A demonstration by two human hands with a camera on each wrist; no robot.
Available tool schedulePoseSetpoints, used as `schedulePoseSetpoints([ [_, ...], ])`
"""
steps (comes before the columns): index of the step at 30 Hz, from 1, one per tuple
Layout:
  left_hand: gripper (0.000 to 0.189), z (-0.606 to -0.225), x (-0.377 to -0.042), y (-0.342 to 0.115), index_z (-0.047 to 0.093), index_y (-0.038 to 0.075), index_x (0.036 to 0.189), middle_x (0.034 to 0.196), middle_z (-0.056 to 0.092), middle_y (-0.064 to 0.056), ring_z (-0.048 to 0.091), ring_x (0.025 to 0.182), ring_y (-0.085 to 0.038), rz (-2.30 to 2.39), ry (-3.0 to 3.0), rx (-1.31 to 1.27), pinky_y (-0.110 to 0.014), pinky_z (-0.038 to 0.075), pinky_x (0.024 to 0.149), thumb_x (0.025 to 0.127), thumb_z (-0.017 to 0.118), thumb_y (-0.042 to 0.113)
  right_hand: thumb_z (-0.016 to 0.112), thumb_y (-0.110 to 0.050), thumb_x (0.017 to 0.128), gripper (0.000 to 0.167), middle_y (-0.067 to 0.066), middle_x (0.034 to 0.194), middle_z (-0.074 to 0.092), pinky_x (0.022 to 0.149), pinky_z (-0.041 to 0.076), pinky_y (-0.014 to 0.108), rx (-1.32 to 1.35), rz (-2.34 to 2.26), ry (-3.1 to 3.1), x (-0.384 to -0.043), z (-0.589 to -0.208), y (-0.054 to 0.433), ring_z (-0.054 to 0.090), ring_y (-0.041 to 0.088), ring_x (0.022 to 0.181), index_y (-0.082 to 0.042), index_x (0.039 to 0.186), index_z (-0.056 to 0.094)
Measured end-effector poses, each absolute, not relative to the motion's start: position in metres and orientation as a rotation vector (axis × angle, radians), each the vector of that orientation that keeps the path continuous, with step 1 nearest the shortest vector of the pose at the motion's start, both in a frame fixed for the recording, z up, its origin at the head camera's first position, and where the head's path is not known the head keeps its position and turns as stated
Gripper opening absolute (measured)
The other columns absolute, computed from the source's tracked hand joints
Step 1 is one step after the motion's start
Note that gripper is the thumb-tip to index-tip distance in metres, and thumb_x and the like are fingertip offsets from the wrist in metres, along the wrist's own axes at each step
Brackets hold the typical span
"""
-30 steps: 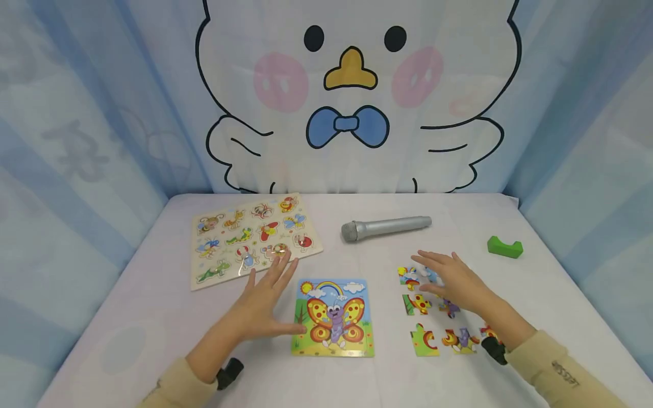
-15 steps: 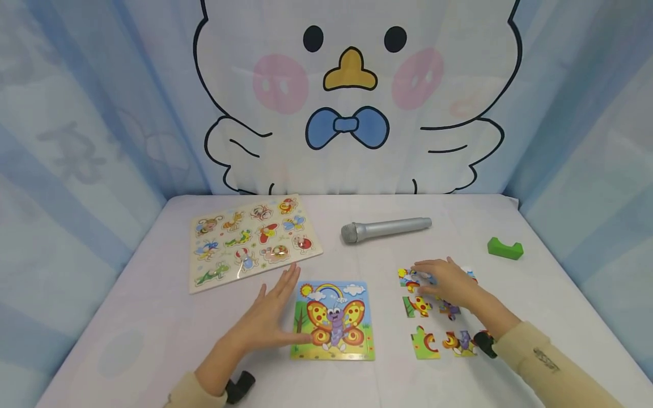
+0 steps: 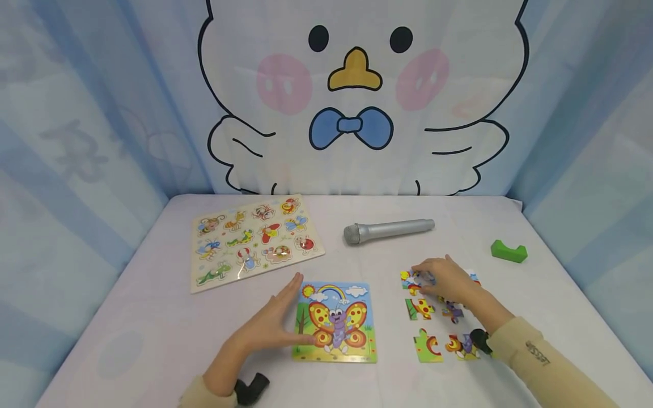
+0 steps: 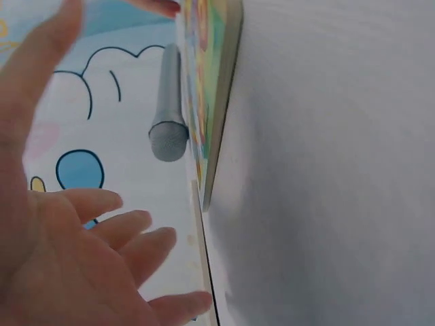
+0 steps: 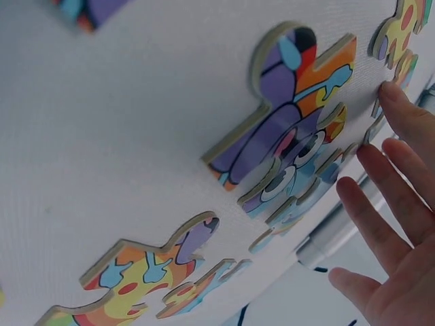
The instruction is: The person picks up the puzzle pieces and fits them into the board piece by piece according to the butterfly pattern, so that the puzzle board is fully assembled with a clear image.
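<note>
A square butterfly picture puzzle (image 3: 352, 294) lies flat at the middle front of the table. My left hand (image 3: 270, 326) is spread along its left side, the thumb reaching over the near-left part of the picture; contact is unclear. In the left wrist view, the fingers of my left hand (image 4: 75, 265) are apart with nothing in them. Loose jigsaw pieces lie to the right, including a green corner piece (image 3: 423, 348) and a purple piece (image 5: 272, 129). Over the far row is my right hand (image 3: 451, 280), thumb and forefinger apart around a blue piece (image 3: 427, 277), its other fingers extended.
An insect puzzle board (image 3: 260, 266) lies at the far left. Behind the jigsaw sits a silver microphone (image 3: 393, 229). A green notched block (image 3: 509, 253) is near the right edge. A printed curtain (image 3: 352, 164) hangs behind the table.
My left hand has shifted toward the near right, close along the butterfly puzzle. My right hand has come down a little to the far-row pieces. Nothing on the table has visibly moved.
</note>
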State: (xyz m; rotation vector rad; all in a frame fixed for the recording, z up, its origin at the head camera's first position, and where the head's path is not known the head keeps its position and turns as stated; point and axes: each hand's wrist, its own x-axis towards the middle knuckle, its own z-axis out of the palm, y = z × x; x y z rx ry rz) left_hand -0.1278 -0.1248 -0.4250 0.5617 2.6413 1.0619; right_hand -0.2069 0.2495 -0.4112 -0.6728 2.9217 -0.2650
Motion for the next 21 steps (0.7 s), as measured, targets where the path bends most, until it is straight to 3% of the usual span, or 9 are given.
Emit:
schedulePoseSetpoints([
  [14,0.128,-0.4308,-0.1342,-0.1227,0.013,0.002,0.146,0.152,0.008,-0.014,0.009,0.138,-0.032,0.930,2.566,0.569,-0.059,0.002,0.106,0.049,0.087,0.041,0.076,-0.021,0.073,0.043,0.014,0.109,0.063,0.103,0.021,0.060,-0.651,-0.396,2.897,-0.2106,-0.4143,0.2511,0.054,0.035,0.107,-0.002,0.110,0.065],
  [21,0.132,-0.4301,-0.1336,-0.1213,0.013,0.000,0.145,0.151,0.007,-0.015,0.008,0.138,-0.032,0.841,2.568,0.566,-0.057,0.000,0.107,0.045,0.089,0.038,0.075,-0.024,0.075,0.044,0.010,0.106,0.063,0.089,0.044,0.049,-0.706,-0.479,2.883,-0.2092,-0.4094,0.2435,0.057,0.031,0.100,-0.003,0.112,0.064],
])
